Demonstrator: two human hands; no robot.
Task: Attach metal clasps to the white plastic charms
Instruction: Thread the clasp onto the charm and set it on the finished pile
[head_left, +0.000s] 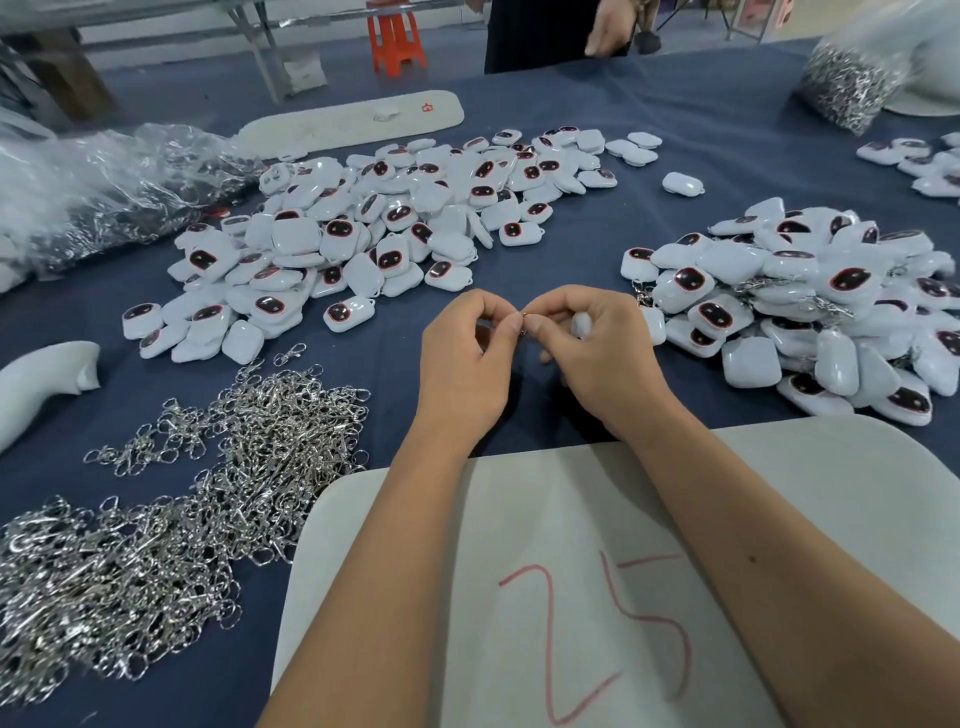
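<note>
My left hand (470, 358) and my right hand (592, 353) meet fingertip to fingertip above the blue cloth. Between them they pinch a small metal clasp (523, 318), mostly hidden by the fingers. A white plastic charm (581, 326) shows under the fingers of my right hand, which curl round it. A big heap of loose white charms (395, 223) with dark faces lies beyond my hands. Another heap of charms (810, 312), some with chains on them, sits to the right. Loose silver clasps (171, 514) spread over the cloth at the left.
A white board (597, 571) marked "25" in red lies under my forearms. Clear plastic bags (104, 182) of clasps sit far left, another bag (847, 83) far right. A long white tray (353, 122) lies at the back. Another person's hand (610, 26) is across the table.
</note>
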